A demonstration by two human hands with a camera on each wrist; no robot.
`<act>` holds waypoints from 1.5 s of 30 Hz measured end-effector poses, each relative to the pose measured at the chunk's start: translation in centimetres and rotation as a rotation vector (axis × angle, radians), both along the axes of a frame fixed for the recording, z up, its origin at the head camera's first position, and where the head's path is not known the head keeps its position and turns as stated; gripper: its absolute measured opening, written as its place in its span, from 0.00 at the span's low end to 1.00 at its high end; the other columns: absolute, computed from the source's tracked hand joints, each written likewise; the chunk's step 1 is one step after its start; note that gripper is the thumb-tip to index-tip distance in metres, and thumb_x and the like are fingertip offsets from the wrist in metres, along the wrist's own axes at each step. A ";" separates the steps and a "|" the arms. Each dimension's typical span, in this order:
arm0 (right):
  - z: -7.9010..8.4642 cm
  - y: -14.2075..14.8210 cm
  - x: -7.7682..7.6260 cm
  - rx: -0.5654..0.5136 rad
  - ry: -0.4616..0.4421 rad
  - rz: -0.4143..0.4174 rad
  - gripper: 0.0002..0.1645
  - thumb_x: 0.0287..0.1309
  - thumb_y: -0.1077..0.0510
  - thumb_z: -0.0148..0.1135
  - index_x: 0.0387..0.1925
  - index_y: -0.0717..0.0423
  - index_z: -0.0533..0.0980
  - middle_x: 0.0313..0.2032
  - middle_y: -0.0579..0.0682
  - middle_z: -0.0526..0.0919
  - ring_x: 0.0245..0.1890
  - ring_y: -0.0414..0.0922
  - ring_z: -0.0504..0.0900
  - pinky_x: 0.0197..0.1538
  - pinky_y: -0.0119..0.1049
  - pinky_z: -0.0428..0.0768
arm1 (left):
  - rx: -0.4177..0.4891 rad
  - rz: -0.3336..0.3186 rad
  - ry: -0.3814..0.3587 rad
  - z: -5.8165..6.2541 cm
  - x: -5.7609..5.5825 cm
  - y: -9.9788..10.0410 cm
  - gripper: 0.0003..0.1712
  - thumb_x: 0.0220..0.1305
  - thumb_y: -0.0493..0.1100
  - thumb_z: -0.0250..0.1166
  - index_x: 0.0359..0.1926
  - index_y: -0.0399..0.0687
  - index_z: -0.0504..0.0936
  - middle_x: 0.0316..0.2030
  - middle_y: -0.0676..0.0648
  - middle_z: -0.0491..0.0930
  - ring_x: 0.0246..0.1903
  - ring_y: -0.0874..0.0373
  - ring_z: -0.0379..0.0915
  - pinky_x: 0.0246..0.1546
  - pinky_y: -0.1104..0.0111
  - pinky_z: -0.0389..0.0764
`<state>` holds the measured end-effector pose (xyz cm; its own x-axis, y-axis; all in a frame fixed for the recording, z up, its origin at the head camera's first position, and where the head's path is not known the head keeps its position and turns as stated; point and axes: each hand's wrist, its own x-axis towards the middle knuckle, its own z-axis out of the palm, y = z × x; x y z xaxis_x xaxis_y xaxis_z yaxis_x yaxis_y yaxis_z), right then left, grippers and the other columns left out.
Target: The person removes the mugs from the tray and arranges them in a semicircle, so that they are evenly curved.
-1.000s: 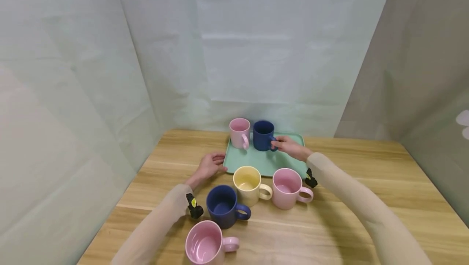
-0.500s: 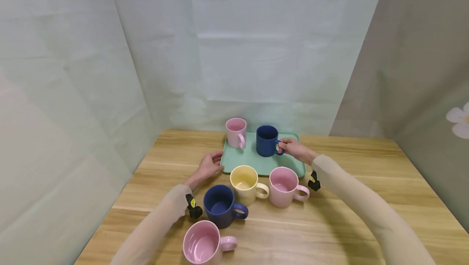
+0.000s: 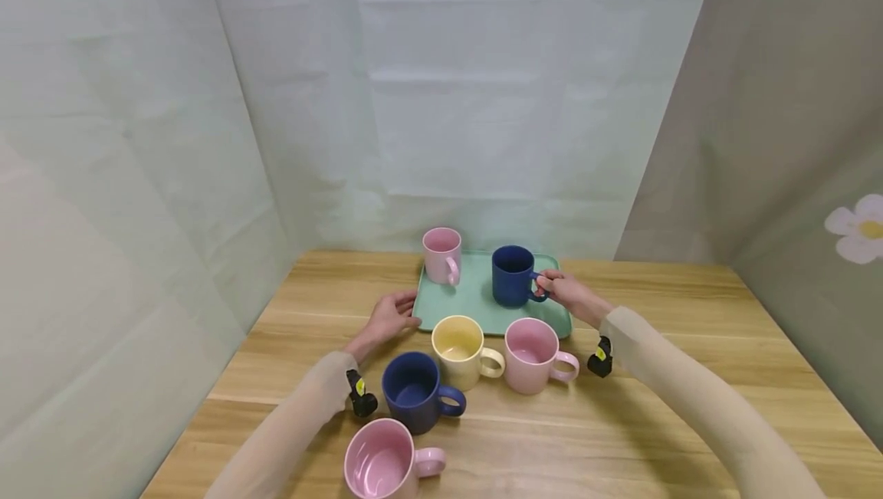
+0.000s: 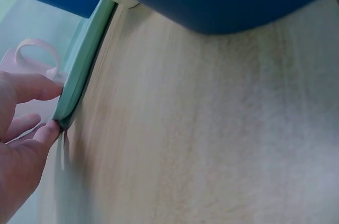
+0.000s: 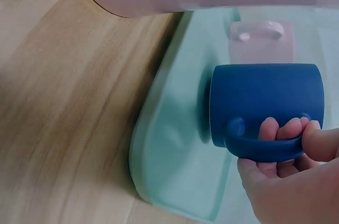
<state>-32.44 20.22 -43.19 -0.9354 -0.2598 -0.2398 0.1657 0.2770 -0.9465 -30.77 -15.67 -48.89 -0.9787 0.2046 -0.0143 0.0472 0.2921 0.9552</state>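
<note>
My right hand grips the handle of a dark blue mug, its fingers curled through the loop in the right wrist view. The mug stands upright, its base close over the mint-green tray, right of centre. Behind it to the left, a pink mug sits on the tray's far left part. At the tray's near left corner, my left hand has thumb and fingers on the rim, pinching it in the left wrist view.
On the wooden table in front of the tray stand a yellow mug and a pink mug. Nearer are a blue mug and another pink mug. A pale cloth wall rises behind the table.
My right hand has brought the blue mug rightward and nearer over the tray, away from the pink mug. My left hand stays at the tray corner. The head view has shifted slightly.
</note>
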 end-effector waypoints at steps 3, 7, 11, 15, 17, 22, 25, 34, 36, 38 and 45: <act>0.3 0.8 0.3 -0.012 0.005 -0.025 0.12 0.74 0.59 0.41 0.36 0.57 0.71 0.33 0.47 0.73 0.42 0.45 0.72 0.63 0.43 0.69 | -0.013 0.027 0.011 -0.7 -0.5 0.0 0.36 0.51 0.20 0.64 0.64 0.23 0.65 0.62 0.25 0.68 0.63 0.36 0.67 0.63 0.56 0.74; 1.1 1.9 0.7 -0.057 0.015 -0.042 0.12 0.74 0.58 0.42 0.36 0.53 0.72 0.32 0.45 0.74 0.40 0.42 0.72 0.56 0.38 0.70 | -0.005 0.039 0.004 -0.6 -0.6 0.2 0.36 0.51 0.20 0.64 0.64 0.23 0.65 0.62 0.25 0.68 0.63 0.36 0.67 0.63 0.57 0.74; 1.8 2.6 1.3 -0.078 0.023 -0.056 0.11 0.74 0.58 0.42 0.38 0.54 0.72 0.32 0.43 0.74 0.40 0.40 0.73 0.57 0.35 0.71 | -0.003 0.033 0.002 -0.7 -0.6 0.3 0.36 0.52 0.21 0.64 0.64 0.22 0.64 0.62 0.25 0.67 0.64 0.36 0.66 0.63 0.57 0.73; 2.3 3.2 2.0 -0.062 0.044 -0.050 0.11 0.73 0.58 0.43 0.37 0.53 0.72 0.31 0.42 0.74 0.39 0.39 0.74 0.56 0.32 0.72 | 0.021 0.026 0.002 -0.7 -0.9 0.6 0.36 0.53 0.21 0.63 0.64 0.22 0.63 0.63 0.24 0.66 0.64 0.36 0.65 0.65 0.57 0.72; 2.4 3.4 2.3 -0.065 0.056 -0.037 0.12 0.73 0.59 0.44 0.34 0.52 0.73 0.30 0.42 0.73 0.38 0.40 0.74 0.52 0.29 0.74 | 0.031 0.023 0.007 -0.5 -1.1 0.7 0.36 0.53 0.20 0.63 0.64 0.21 0.63 0.63 0.23 0.65 0.65 0.35 0.64 0.65 0.56 0.71; 2.6 3.7 3.3 -0.071 0.065 -0.007 0.14 0.73 0.60 0.45 0.31 0.50 0.73 0.30 0.43 0.73 0.36 0.39 0.73 0.47 0.26 0.74 | 0.037 0.024 0.002 -0.2 -1.0 0.6 0.36 0.53 0.20 0.63 0.64 0.21 0.63 0.63 0.23 0.65 0.65 0.35 0.63 0.66 0.56 0.71; 2.7 3.9 4.1 -0.083 0.067 -0.002 0.14 0.73 0.61 0.44 0.31 0.50 0.74 0.30 0.43 0.73 0.36 0.38 0.73 0.47 0.28 0.75 | 0.033 0.031 -0.010 -0.2 -0.8 0.3 0.36 0.53 0.20 0.63 0.64 0.21 0.62 0.63 0.23 0.64 0.65 0.35 0.63 0.66 0.56 0.71; 2.6 4.8 6.4 -0.094 0.088 0.001 0.15 0.73 0.59 0.43 0.30 0.50 0.73 0.31 0.43 0.72 0.36 0.37 0.73 0.44 0.24 0.75 | -0.026 0.033 -0.003 -0.2 -0.8 -0.4 0.36 0.54 0.23 0.64 0.65 0.24 0.63 0.64 0.25 0.65 0.65 0.35 0.64 0.65 0.57 0.72; 2.6 5.2 7.0 -0.086 0.101 0.002 0.15 0.73 0.60 0.44 0.30 0.49 0.73 0.31 0.43 0.72 0.35 0.37 0.73 0.44 0.24 0.75 | -0.032 0.036 -0.012 -0.3 -0.6 -0.3 0.37 0.53 0.23 0.64 0.65 0.24 0.63 0.64 0.25 0.65 0.65 0.35 0.64 0.64 0.58 0.73; 2.6 5.5 7.6 -0.076 0.110 -0.009 0.15 0.73 0.59 0.45 0.30 0.48 0.74 0.31 0.42 0.73 0.35 0.37 0.73 0.45 0.24 0.75 | -0.040 0.034 -0.018 -0.4 -0.3 -0.2 0.37 0.53 0.23 0.65 0.65 0.24 0.63 0.64 0.25 0.66 0.64 0.36 0.65 0.63 0.58 0.73; 3.1 7.2 9.6 -0.075 0.117 -0.036 0.13 0.73 0.58 0.45 0.32 0.51 0.73 0.31 0.41 0.73 0.35 0.35 0.74 0.44 0.21 0.76 | -0.007 0.029 -0.010 -0.6 -0.3 0.2 0.36 0.55 0.23 0.64 0.65 0.24 0.63 0.64 0.25 0.65 0.65 0.36 0.64 0.64 0.57 0.73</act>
<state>-22.86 27.39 -40.13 -0.9649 -0.2384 -0.1100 0.0618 0.2008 -0.9777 -31.02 -15.51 -49.45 -0.9840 0.1761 -0.0254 0.0291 0.3003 0.9534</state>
